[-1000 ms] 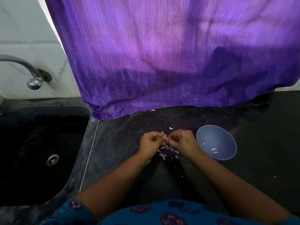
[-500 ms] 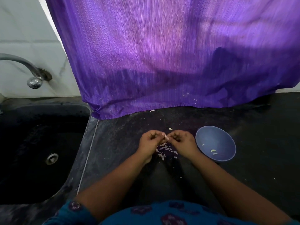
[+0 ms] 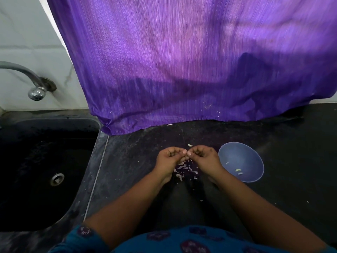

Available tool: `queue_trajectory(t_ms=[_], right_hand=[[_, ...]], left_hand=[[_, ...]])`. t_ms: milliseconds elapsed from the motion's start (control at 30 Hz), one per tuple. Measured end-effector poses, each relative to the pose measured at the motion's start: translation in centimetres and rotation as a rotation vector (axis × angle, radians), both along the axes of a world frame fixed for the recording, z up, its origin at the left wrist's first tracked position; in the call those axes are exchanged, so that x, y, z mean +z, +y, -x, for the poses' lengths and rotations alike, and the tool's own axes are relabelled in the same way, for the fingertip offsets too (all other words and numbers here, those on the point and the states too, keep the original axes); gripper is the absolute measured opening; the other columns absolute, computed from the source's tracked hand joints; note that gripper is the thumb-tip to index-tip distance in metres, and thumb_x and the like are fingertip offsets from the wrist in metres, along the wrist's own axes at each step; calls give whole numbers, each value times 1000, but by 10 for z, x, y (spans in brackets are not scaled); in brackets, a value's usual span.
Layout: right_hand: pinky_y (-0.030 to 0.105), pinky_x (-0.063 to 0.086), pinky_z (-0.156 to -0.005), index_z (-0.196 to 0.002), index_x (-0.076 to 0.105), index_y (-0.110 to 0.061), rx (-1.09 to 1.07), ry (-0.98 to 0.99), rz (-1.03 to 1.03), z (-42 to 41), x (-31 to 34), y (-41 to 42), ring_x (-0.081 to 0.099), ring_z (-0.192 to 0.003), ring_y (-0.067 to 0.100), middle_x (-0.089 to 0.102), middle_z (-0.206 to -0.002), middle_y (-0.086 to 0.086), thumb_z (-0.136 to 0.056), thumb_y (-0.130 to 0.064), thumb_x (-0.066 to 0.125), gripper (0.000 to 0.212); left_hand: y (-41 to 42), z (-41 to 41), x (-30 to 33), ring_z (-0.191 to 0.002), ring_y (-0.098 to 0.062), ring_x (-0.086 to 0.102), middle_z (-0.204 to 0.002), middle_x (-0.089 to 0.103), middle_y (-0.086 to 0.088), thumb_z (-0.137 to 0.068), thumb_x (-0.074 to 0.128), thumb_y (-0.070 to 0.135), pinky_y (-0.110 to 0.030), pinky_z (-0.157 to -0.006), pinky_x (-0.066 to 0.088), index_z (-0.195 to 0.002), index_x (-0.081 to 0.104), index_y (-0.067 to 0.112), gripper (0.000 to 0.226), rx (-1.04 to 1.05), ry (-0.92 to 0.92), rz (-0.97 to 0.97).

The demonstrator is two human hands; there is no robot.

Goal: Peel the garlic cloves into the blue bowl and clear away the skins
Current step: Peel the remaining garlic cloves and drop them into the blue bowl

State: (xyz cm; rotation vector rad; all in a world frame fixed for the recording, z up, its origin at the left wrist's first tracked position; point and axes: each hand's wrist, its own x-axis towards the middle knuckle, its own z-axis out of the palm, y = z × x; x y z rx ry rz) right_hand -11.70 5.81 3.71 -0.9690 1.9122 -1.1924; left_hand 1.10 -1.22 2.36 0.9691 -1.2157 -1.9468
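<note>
Left hand [image 3: 168, 159]: fingers curled, meeting right hand [image 3: 203, 157]; anything pinched is hidden.
Blue bowl [image 3: 252, 178]: just right of right hand, peeled cloves [image 3: 238, 171] inside.
Skins [image 3: 185, 170]: heaped on surface [image 3: 131, 161] under hands.
Writing: none legible.

Two hands, left [image 3: 169, 159] and right [image 3: 204, 157]. One blue bowl [image 3: 251, 172] at three o'clock, three garlic pieces [image 3: 238, 170] inside. One clove [image 3: 190, 145] at twelve o'clock. One tap [image 3: 36, 92], one sink [image 3: 45, 170] at nine o'clock.

A single head-worn wide-angle camera looks forward and steeply down from above the person's chest. Both hands [image 3: 187, 157] sit close, at lower centre, fingers [image 3: 184, 152] meeting. The blue bowl [image 3: 255, 157] lies just right of them, the sink [image 3: 54, 123] far left, the purple cloth [image 3: 182, 70] beyond
</note>
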Motion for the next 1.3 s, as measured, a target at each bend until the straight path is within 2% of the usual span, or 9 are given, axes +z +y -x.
queue_trajectory(t_ms=[133, 300, 467, 600, 767, 933, 1033, 1167, 1300], right_hand=[[24, 53, -76, -90, 71, -2, -32, -223, 6, 0, 3, -1, 66, -77, 14, 73, -83, 11, -88, -5, 66, 7], [19, 50, -70, -93, 70, 0, -25, -347, -10, -1, 5, 0, 64, -76, 11, 72, -84, 9, -89, -6, 64, 9], [22, 53, -74, -86, 70, -20, -25, 36, -46, 0, -2, -2, 68, -80, 9, 72, -82, -4, -87, -17, 68, 3], [6, 42, -64, -88, 69, -19, 114, 428, 10, 5, -3, 0, 60, -72, 1, 65, -80, -10, -87, -21, 69, 3], [26, 45, -62, -85, 72, -11, 334, 819, 122, 10, -5, -2, 59, -68, 19, 66, -78, 5, -83, -15, 68, 6], [36, 51, -64, -81, 70, -10, 414, 963, 46, 11, -6, -10, 60, -67, 27, 65, -75, 9, -84, -29, 50, 28], [38, 49, -68, -81, 69, -8, 443, 1031, 27, 9, -4, -11, 61, -69, 28, 65, -75, 11, -83, -24, 59, 19], [37, 48, -55, -67, 65, -8, 426, 1067, 67, 9, -6, -12, 59, -55, 28, 61, -62, 10, -72, -20, 69, 14], [38, 48, -57, -71, 66, -4, 420, 992, 77, 9, -10, -14, 60, -58, 31, 63, -66, 13, -74, -17, 68, 14]], left_hand=[[-1, 0, -2, -66, -9, 69, -71, 73, -4, -87, 64, -1, -17, -64, 53, -87, 68, -1, 4, -31, 9, 19], [-3, -1, -3, -66, -8, 68, -71, 72, -4, -88, 63, -2, -16, -65, 52, -90, 67, -2, 5, -61, -1, 21], [-4, -2, -4, -72, -10, 69, -78, 71, -7, -84, 67, -3, -20, -70, 54, -94, 68, 2, 11, -67, -41, 60], [-5, -2, -6, -70, -7, 68, -78, 72, -4, -86, 66, -2, -18, -68, 53, -95, 71, 4, 12, -78, -120, 137], [-7, 0, -11, -74, -10, 68, -77, 71, 1, -90, 63, 3, -29, -79, 58, -87, 71, 16, 16, -112, -288, 324], [-12, 2, -13, -69, -11, 66, -72, 69, 3, -89, 65, 5, -30, -74, 58, -79, 67, 19, 17, -121, -388, 448], [-13, 1, -15, -72, -14, 68, -74, 71, 0, -89, 65, 6, -33, -76, 58, -79, 70, 18, 16, -123, -384, 451], [-11, 1, -16, -74, -15, 69, -75, 72, 0, -90, 65, 6, -35, -77, 58, -75, 70, 23, 23, -118, -380, 468], [-11, 1, -17, -71, -7, 67, -75, 71, 1, -90, 64, 3, -25, -74, 57, -82, 72, 12, 14, -116, -345, 434]])
